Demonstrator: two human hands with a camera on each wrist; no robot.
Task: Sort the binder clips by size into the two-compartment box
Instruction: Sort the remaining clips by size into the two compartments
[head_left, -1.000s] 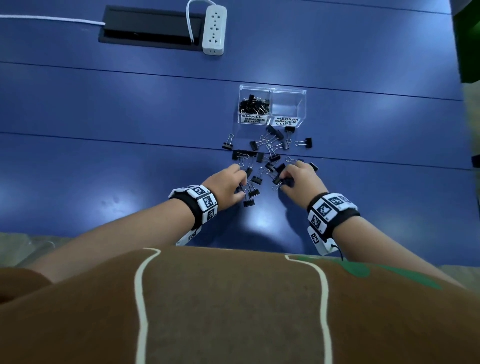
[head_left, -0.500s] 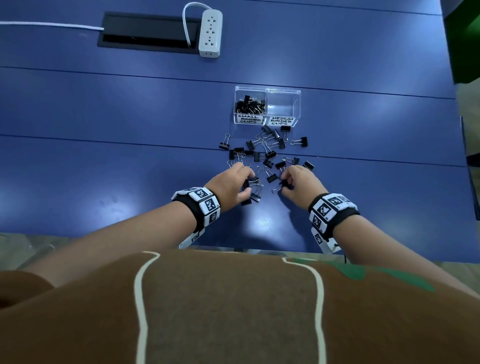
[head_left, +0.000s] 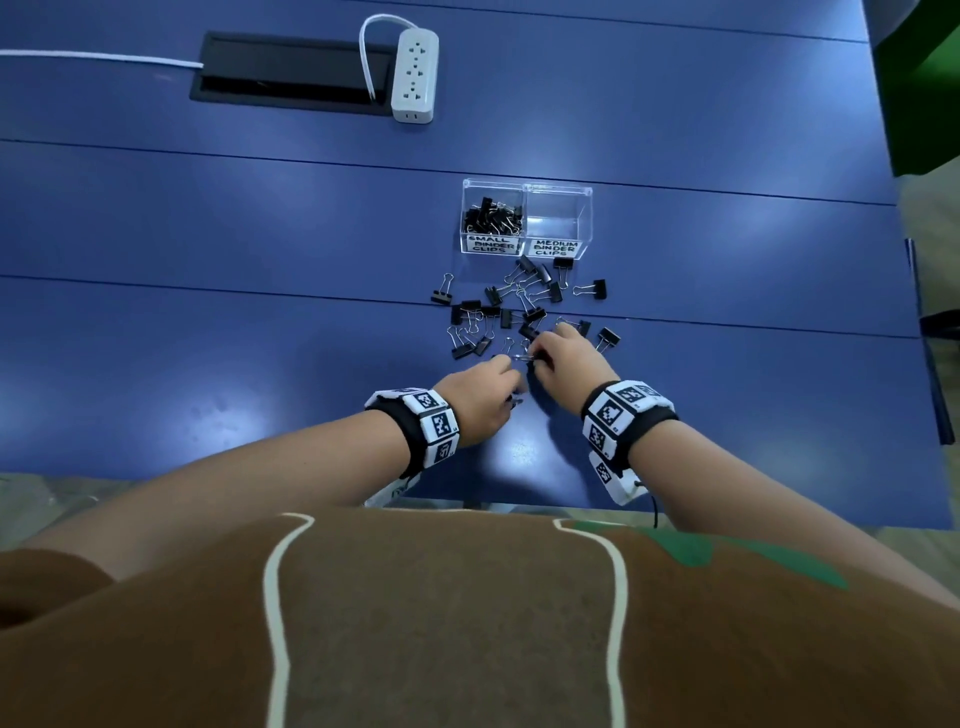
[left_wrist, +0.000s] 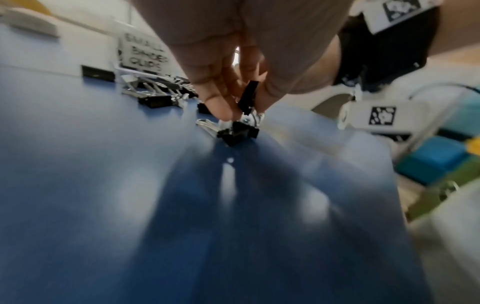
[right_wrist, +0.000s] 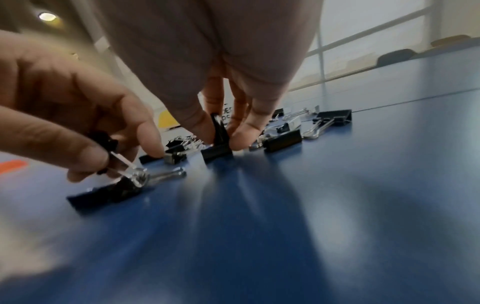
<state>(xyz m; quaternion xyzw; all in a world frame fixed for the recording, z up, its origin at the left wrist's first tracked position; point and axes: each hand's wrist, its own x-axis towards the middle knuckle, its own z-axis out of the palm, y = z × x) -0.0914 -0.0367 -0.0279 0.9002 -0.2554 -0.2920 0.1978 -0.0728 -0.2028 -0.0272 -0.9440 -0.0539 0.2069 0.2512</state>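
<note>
Several black binder clips (head_left: 519, 306) lie scattered on the blue table in front of a clear two-compartment box (head_left: 525, 221). Its left half, labelled SMALL BINDER CLIPS, holds a heap of small clips (head_left: 492, 215); the right half, labelled MEDIUM BINDER CLIPS, shows no clips. My left hand (head_left: 480, 392) pinches black clips (left_wrist: 248, 98) at the near edge of the scatter, another clip (left_wrist: 237, 132) touching the table under its fingertips. My right hand (head_left: 563, 356) pinches an upright black clip (right_wrist: 218, 135) between thumb and fingers. The two hands almost touch.
A white power strip (head_left: 414, 75) and a black cable hatch (head_left: 291, 73) lie at the far side of the table. The table's near edge (head_left: 519, 504) runs just behind my wrists. Its right edge (head_left: 930, 364) is close to the scatter.
Both hands have drawn together at the near edge of the scatter. The loose clips that lay under my left hand are now in its fingers, and the right hand has closed on a clip.
</note>
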